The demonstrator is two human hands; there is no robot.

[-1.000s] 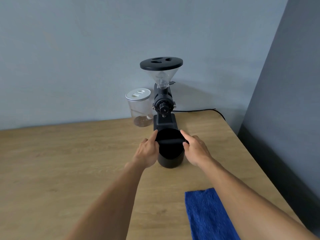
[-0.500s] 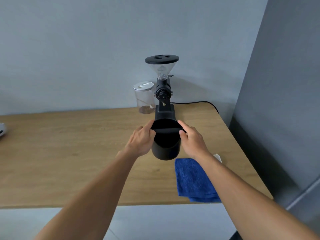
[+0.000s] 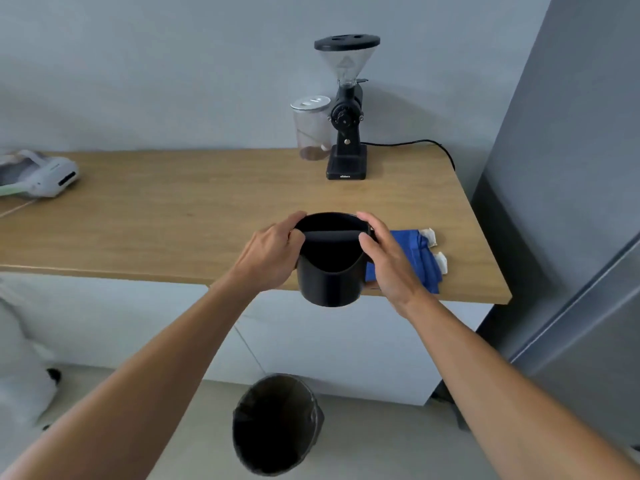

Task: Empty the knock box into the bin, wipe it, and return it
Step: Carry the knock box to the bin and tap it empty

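I hold the black knock box (image 3: pixel 330 275) upright in the air at the front edge of the wooden counter (image 3: pixel 173 216). My left hand (image 3: pixel 272 252) grips its left rim and my right hand (image 3: pixel 391 261) grips its right rim, thumbs by the bar across the top. A dark bin (image 3: pixel 277 424) with a black liner stands open on the floor below, slightly left of the box. A folded blue cloth (image 3: pixel 415 259) lies on the counter, partly behind my right hand.
A black coffee grinder (image 3: pixel 346 133) and a clear lidded jar (image 3: pixel 311 129) stand at the back of the counter, with a cable running right. A white device (image 3: pixel 45 174) lies at the far left. A grey panel (image 3: pixel 571 168) bounds the right side.
Both hands have lifted the knock box away from the grinder and brought it toward me to the counter's front edge. The view has pulled back, so the bin on the floor now shows.
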